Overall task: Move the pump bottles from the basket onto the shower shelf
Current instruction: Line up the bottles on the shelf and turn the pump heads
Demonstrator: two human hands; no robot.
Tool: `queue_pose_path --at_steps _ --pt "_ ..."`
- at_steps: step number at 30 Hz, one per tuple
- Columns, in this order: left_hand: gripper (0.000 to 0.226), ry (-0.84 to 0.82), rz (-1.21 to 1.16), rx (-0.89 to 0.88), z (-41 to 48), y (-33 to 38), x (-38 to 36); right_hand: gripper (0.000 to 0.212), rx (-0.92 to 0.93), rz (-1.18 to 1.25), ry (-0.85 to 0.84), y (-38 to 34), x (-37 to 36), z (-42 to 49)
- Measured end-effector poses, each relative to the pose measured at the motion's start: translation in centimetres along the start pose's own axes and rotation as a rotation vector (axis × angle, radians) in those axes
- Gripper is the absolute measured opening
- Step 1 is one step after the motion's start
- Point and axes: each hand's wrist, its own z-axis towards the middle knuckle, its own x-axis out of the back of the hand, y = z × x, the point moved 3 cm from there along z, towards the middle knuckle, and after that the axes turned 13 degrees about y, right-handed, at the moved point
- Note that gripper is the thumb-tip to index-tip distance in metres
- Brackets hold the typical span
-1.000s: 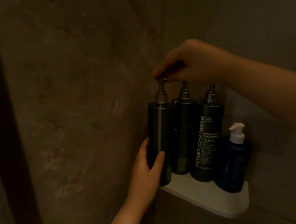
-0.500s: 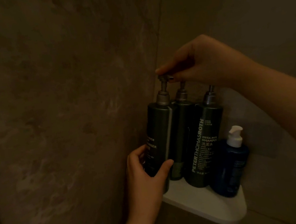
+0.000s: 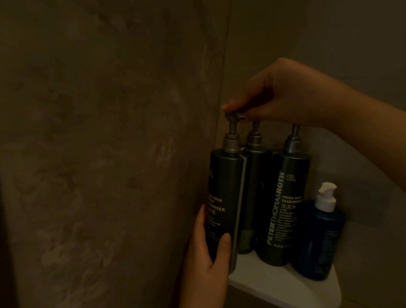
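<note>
So the left hand (image 3: 204, 254) comes up from below and wraps the lower part of the tall dark green cylindrical pump bottle with the "cleanser" label (image 3: 228, 197). The thumb lies across the front and the other fingers go round the wall side, where I can't see them. The right hand (image 3: 279, 97) reaches in from the right, forearm sloping over the other bottles, fingers curled and pinching that same bottle's grey pump head (image 3: 232, 116) from above. The bottle stands upright at the left end of the white rounded corner shelf (image 3: 292, 294). Its base is hidden behind the left hand, so I can't tell if it's fully seated. It's pretty much against the mottled brown stone wall (image 3: 95, 168), no room that side. Touching it on the right is a second dark green pump bottle (image 3: 259, 187) tucked back in the corner. Then comes the dark green shampoo pump bottle (image 3: 289, 207), then a short blue bottle with a white pump (image 3: 319, 239). Some open shelf shows along the near curved edge. The light is really dim and the small print is unreadable. The right hand covers the tops of the two middle pumps.
</note>
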Motion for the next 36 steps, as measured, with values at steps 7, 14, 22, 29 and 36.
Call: queue_pose_path --at_steps 7,14,22,29,36 --pt "0.057 0.028 0.006 0.01 -0.2 -0.3 0.2 0.027 -0.016 -0.008 -0.013 -0.6 0.4 -0.5" --pt "0.069 0.198 0.213 -0.141 -0.9 0.0 -0.2 0.029 0.005 -0.004 0.003 -1.5 0.3 -1.0" --pt "0.053 0.121 0.177 -0.116 -1.3 0.1 0.2 0.03 0.002 0.003 -0.013 -1.9 0.5 -1.0" --pt "0.071 0.136 0.179 -0.079 -1.6 -0.1 0.4 0.032 0.003 0.011 -0.017 -2.1 0.7 -1.0" --pt "0.084 0.283 0.386 -0.225 -1.7 0.3 -0.4 0.034 0.027 -0.008 -0.002 -2.3 0.5 -1.1"
